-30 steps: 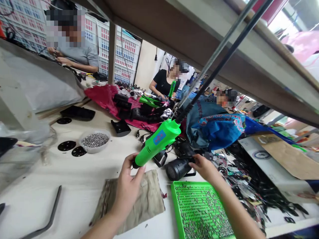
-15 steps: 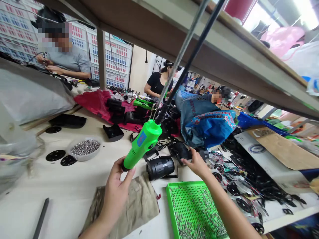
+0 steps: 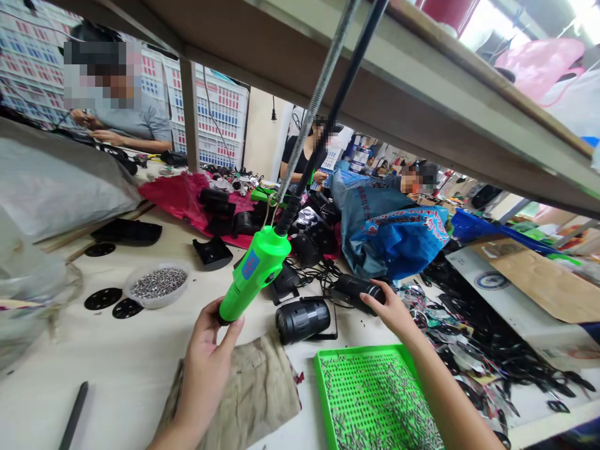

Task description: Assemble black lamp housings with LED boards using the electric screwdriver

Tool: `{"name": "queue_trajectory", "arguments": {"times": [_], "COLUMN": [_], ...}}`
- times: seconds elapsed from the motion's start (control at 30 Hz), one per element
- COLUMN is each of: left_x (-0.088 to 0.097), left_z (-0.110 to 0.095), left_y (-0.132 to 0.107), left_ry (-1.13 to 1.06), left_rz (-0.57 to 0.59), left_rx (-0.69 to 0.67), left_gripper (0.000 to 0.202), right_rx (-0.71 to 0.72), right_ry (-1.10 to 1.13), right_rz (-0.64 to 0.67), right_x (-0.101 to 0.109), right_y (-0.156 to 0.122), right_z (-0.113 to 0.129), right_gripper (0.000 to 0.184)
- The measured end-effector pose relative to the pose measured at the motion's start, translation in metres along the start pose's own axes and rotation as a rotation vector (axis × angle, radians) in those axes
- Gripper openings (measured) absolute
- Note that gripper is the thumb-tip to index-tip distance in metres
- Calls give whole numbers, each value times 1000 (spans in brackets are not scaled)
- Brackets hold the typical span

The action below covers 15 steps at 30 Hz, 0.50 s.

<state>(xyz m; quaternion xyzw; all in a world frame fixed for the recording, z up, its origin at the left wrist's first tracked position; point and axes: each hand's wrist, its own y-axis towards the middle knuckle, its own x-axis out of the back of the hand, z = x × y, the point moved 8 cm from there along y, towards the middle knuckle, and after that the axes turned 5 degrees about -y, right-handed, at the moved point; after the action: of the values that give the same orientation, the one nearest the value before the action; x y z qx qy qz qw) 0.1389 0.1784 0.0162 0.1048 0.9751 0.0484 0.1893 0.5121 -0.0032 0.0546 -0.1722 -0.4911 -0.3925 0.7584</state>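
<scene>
My left hand [image 3: 210,350] is wrapped round the lower end of a bright green electric screwdriver [image 3: 255,272], which hangs tilted from a coiled spring and a black cable. My right hand [image 3: 387,303] grips the right end of a black cylindrical lamp housing [image 3: 351,290] with thumb and fingers. Left of it, a second black lamp housing [image 3: 302,320] with a bracket lies on its side, touched by neither hand. Beneath my left hand is a folded, stained cloth [image 3: 253,387]. Nearest my right forearm stands a green perforated tray [image 3: 321,381] with many small screws.
A clear bowl of screws [image 3: 159,284] stands left, beside black discs [image 3: 104,298]. A dark rod [image 3: 74,415] lies at front left. Blue bags [image 3: 389,231], cables and black parts fill the back and right. A shelf beam [image 3: 422,119] crosses overhead. Several people sit across the table.
My right hand has closed on the black lamp housing and shifted slightly right with it, turning it. My left hand and the screwdriver have moved a little left and down.
</scene>
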Motion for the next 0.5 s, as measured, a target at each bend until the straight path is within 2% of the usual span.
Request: {"name": "queue_trajectory", "arguments": {"times": [0.17, 0.33, 0.43, 0.5], "left_x": [2, 5, 7, 6], "left_z": [2, 8, 9, 9], "left_y": [0, 0, -2, -3], "left_ry": [-1, -22, -10, -10], "left_rz": [-9, -32, -52, -49], "left_rx": [12, 27, 39, 43], "left_gripper": [42, 44, 46, 47], "right_rx": [37, 92, 143, 175], "right_ry": [-98, -184, -182, -157], "right_rz": [53, 28, 2, 8], "right_x": [-13, -7, -1, -6], "right_y": [-5, -8, 5, 27], "right_z": [12, 27, 49, 69], "right_gripper": [61, 53, 51, 51]}}
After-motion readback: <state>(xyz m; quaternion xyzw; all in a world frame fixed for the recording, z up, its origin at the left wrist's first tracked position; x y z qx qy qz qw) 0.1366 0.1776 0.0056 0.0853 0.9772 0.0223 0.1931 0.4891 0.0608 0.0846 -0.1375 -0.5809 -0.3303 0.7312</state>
